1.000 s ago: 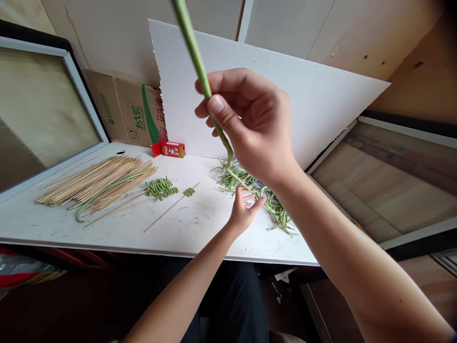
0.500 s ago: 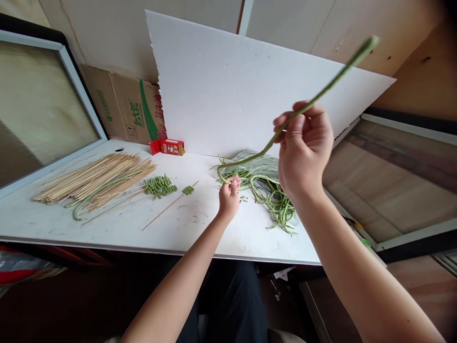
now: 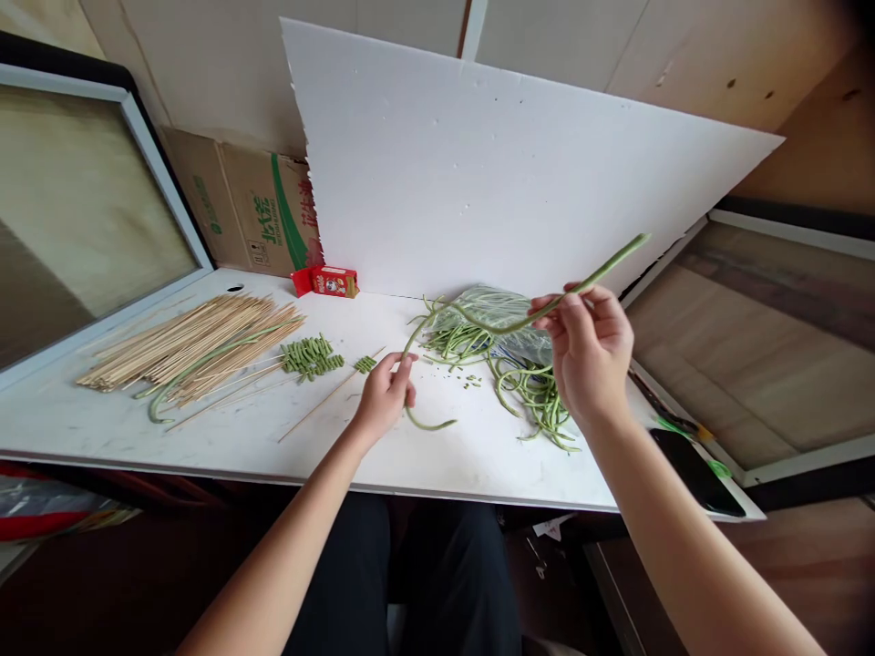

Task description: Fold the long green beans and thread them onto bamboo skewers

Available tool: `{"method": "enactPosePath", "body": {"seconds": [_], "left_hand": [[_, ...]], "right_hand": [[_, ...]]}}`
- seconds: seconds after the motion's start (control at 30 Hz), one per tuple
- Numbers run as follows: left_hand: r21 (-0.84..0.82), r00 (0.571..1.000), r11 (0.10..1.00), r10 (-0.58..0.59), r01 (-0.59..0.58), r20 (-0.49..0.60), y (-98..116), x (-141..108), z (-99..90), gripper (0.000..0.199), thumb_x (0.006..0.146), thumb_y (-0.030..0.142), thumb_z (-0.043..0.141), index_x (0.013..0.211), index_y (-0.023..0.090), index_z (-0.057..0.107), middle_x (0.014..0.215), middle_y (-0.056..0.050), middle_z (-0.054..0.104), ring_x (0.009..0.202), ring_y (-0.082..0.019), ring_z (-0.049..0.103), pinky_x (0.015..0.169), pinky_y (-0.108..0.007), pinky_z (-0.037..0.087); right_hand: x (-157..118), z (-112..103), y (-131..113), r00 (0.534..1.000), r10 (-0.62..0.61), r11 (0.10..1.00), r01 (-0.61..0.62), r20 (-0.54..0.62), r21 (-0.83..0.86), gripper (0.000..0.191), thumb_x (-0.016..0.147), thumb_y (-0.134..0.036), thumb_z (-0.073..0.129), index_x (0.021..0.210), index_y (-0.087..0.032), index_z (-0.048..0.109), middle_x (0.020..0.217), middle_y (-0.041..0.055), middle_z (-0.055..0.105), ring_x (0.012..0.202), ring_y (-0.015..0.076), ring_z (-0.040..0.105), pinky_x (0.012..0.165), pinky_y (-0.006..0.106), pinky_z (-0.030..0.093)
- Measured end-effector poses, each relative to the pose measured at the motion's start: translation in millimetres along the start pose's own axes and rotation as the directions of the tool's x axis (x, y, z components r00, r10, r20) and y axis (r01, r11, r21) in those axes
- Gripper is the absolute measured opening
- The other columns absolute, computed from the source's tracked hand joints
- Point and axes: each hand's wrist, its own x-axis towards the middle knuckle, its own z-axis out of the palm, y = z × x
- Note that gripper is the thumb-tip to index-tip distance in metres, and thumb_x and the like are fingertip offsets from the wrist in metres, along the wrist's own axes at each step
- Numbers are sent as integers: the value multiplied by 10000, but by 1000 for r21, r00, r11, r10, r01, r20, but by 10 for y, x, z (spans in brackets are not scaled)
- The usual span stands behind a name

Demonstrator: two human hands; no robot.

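Observation:
One long green bean (image 3: 493, 326) stretches between my two hands above the table. My right hand (image 3: 593, 351) pinches it near its thicker end, which points up to the right. Lower and to the left, my left hand (image 3: 385, 398) is closed round the same bean, and its thin tail curls out below the fingers. A heap of long green beans (image 3: 540, 401) lies partly in a clear plastic bag (image 3: 496, 308) behind my hands. Just left of my left hand, short bean pieces (image 3: 365, 363) sit on a wooden skewer (image 3: 321, 407).
A large bundle of wooden skewers (image 3: 184, 351) lies at left, a long bean across it. Skewers loaded with bean pieces (image 3: 312, 357) lie beside it. A red box (image 3: 334, 281) stands behind. A black phone (image 3: 695, 472) lies at the right edge. A white board (image 3: 478, 173) stands at the back.
My right hand has come down, lowering the bean's thick end. My left hand has moved left and nearer along the table, and the bean's tail now hangs below it.

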Motion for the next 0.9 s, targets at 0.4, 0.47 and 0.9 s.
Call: {"method": "enactPosePath", "body": {"seconds": [0.4,0.47,0.9], "left_hand": [[131,945,938,-326,322,8,-445,-581,-737,603,888,686,666,1185,164,613,687,15,659,409,-142,590,366,-227,380],[226,954,930,-298,290,4,-448,-538,-717,529,901,622,667,1171,168,637,728,-2,674,448,-162,615,404,-262,429],[543,893,713,405,-443,197,244,-64,122,424,987,451,692,1367,265,680,1098,-93,675,958,-237,688,862,-364,591]], "right_hand": [[-798,251,1025,927,323,945,-327,193,-11,406,938,-538,752,1122,-254,527,936,87,805,961,273,803,759,400,672],[-847,267,1038,936,289,957,-284,202,-52,354,963,-511,732,1119,-247,557,975,99,804,992,272,797,769,396,671],[-1060,75,1085,936,137,951,-33,323,-308,162,957,-303,702,1112,-264,724,1057,86,804,919,263,783,793,417,679]]}}
